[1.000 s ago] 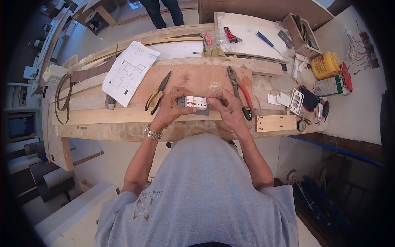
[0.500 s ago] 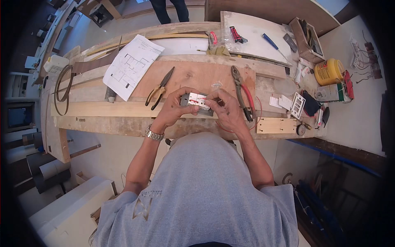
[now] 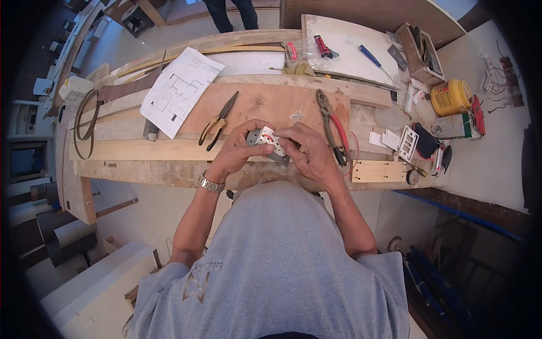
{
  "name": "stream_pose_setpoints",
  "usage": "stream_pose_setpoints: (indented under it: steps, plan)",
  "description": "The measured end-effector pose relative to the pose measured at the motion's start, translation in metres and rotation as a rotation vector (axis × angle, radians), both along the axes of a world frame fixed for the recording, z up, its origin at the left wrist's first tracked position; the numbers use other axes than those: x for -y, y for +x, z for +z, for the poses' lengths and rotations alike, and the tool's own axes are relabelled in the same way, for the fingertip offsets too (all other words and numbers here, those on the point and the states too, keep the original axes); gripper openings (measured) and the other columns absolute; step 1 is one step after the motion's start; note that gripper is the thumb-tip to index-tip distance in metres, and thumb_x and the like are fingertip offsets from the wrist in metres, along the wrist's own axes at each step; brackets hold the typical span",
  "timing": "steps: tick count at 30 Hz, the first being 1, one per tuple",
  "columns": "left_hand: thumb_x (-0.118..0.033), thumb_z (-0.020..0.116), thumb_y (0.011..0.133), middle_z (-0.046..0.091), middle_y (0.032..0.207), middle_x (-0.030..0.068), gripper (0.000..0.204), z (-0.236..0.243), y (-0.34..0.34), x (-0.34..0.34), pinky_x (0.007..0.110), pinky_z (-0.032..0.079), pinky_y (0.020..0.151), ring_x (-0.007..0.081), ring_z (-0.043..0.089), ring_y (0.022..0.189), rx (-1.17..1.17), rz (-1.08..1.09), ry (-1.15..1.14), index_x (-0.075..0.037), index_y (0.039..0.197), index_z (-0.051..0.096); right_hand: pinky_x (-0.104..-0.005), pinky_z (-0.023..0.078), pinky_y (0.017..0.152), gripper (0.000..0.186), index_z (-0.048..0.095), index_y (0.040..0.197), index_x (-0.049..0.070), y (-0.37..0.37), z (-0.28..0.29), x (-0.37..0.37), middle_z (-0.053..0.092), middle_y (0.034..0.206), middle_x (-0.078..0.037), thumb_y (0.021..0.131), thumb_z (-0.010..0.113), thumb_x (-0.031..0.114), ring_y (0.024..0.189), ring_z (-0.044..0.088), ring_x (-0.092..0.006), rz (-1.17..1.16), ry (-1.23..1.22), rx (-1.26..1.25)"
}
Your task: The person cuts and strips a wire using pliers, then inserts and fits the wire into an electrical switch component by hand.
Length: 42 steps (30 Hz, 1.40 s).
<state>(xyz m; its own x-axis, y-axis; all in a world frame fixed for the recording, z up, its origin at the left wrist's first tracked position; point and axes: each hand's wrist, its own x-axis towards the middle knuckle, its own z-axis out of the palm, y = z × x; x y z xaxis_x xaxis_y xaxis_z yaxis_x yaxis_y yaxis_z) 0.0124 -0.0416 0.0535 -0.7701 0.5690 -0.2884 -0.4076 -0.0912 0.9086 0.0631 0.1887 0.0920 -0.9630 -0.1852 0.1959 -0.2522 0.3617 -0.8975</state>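
My left hand [image 3: 240, 150] is closed around a grey mounting frame [image 3: 276, 157] with white electrical switch modules [image 3: 270, 139] in it. A short piece of red wire shows on the modules' face. My right hand [image 3: 310, 151] has its thumb and fingers pinched together at the right side of the modules; what lies between the fingertips is hidden. A loop of thin red wire [image 3: 358, 151] curves to the right of that hand. Long-nose pliers [image 3: 220, 121] lie left of my hands, and red-handled pliers [image 3: 333, 127] lie to the right.
A printed plan sheet [image 3: 179, 90] lies at the left of the workbench [image 3: 141, 151]. At right are a white cover frame [image 3: 408, 144], a yellow tub [image 3: 451, 97] and a wooden tool box [image 3: 420, 53]. A blue screwdriver [image 3: 372, 58] rests on the white board [image 3: 344, 39]. Someone's legs [image 3: 232, 14] show beyond the bench.
The switch modules and frame have tilted, their right end turning down toward me. My right fingers have shifted slightly left over the modules. Less of the red wire loop shows beside my right wrist.
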Motion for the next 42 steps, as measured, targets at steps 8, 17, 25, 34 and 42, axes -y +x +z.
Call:
stream_pose_setpoints:
  steps: [8, 17, 25, 34, 42]
  plan:
    - [-0.004, 0.086, 0.089, 0.072, 0.118, 0.0035, 0.067, 0.005, 0.008, -0.001, 0.026, 0.06, 0.08, 0.011, 0.071, 0.098, 0.095, 0.086, 0.128, -0.007, 0.148, 0.055, -0.0308, 0.054, 0.074, 0.016, 0.072, 0.117, -0.001, -0.001, -0.004, 0.001, 0.074, 0.099, -0.009, 0.105, 0.069, 0.009, 0.082, 0.067, -0.0148, 0.015, -0.112, 0.233]
    - [-0.014, 0.077, 0.1, 0.066, 0.128, 0.0059, 0.065, -0.018, 0.04, -0.015, 0.033, 0.06, 0.085, 0.0153, 0.067, 0.115, 0.265, 0.269, 0.274, -0.009, 0.156, 0.044, -0.0271, 0.059, 0.074, 0.022, 0.067, 0.12, 0.0, 0.007, -0.026, 0.01, 0.075, 0.098, -0.008, 0.105, 0.072, 0.016, 0.083, 0.071, -0.012, -0.032, -0.701, 0.616]
    - [-0.009, 0.061, 0.108, 0.06, 0.142, 0.0148, 0.05, -0.004, 0.054, -0.013, 0.057, 0.064, 0.102, 0.0301, 0.066, 0.128, 0.399, 0.132, 0.36, -0.008, 0.153, 0.04, -0.0296, 0.062, 0.079, 0.027, 0.065, 0.122, 0.0, 0.02, -0.034, 0.01, 0.075, 0.099, -0.009, 0.105, 0.074, 0.018, 0.085, 0.073, -0.0139, -0.009, -0.92, 0.762]
    - [0.008, 0.068, 0.097, 0.064, 0.132, 0.0096, 0.06, -0.015, 0.057, -0.01, 0.05, 0.066, 0.095, 0.0227, 0.068, 0.123, 0.257, 0.102, 0.343, -0.009, 0.148, 0.041, -0.0279, 0.06, 0.082, 0.023, 0.064, 0.12, -0.001, 0.022, -0.03, 0.013, 0.076, 0.101, -0.01, 0.102, 0.075, 0.008, 0.089, 0.073, -0.0125, 0.026, -0.721, 0.556]
    - [-0.001, 0.069, 0.102, 0.061, 0.133, 0.0082, 0.053, -0.016, 0.056, -0.014, 0.043, 0.068, 0.091, 0.0197, 0.067, 0.12, 0.061, 0.092, 0.126, -0.008, 0.147, 0.041, -0.0265, 0.057, 0.084, 0.023, 0.064, 0.12, 0.0, 0.02, -0.033, 0.013, 0.076, 0.102, -0.009, 0.101, 0.075, 0.003, 0.094, 0.071, -0.011, -0.019, -0.633, 0.539]
